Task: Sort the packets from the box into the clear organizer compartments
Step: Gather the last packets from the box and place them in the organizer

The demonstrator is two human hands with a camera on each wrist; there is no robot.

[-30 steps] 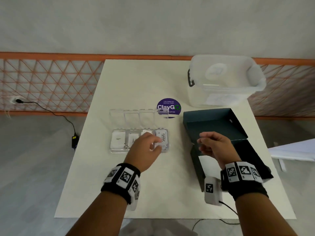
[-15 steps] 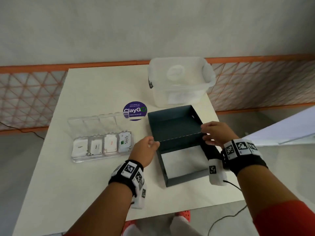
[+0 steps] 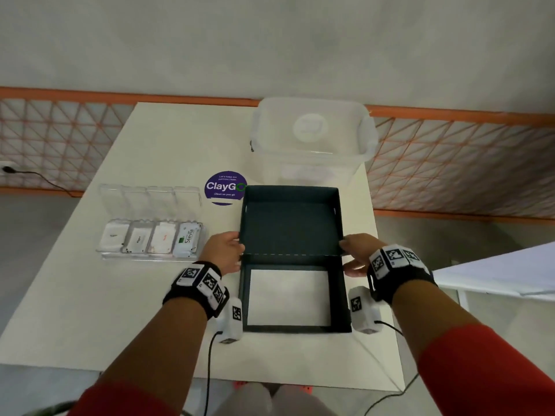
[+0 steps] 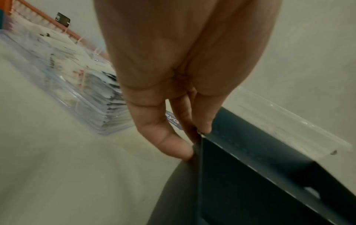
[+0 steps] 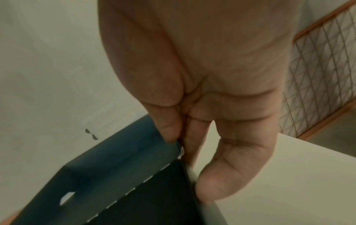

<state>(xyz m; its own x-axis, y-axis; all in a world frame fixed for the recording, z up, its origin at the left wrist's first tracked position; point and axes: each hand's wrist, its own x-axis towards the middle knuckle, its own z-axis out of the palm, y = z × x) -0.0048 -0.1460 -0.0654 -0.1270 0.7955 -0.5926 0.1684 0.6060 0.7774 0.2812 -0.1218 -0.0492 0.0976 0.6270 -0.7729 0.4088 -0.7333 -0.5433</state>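
A dark box (image 3: 292, 235) with its lid folded back lies open on the white table (image 3: 168, 139), with only a white sheet (image 3: 289, 297) visible in its base. My left hand (image 3: 229, 250) pinches the box's left edge (image 4: 200, 137) at the hinge. My right hand (image 3: 353, 253) pinches the right edge (image 5: 181, 146) there. The clear organizer (image 3: 150, 238) sits to the left, lid up, with white packets in its compartments, among them a Stevia packet (image 3: 189, 237).
A lidded translucent tub (image 3: 312, 139) stands behind the box. A purple round sticker (image 3: 223, 187) lies between organizer and box. Cables hang off the table's near edge. An orange mesh fence (image 3: 450, 163) runs behind, and a white surface (image 3: 495, 271) juts in at right.
My left hand left the organizer and took the box's left edge. The box has been turned square to me and pulled toward the table's middle, both hands now on it.
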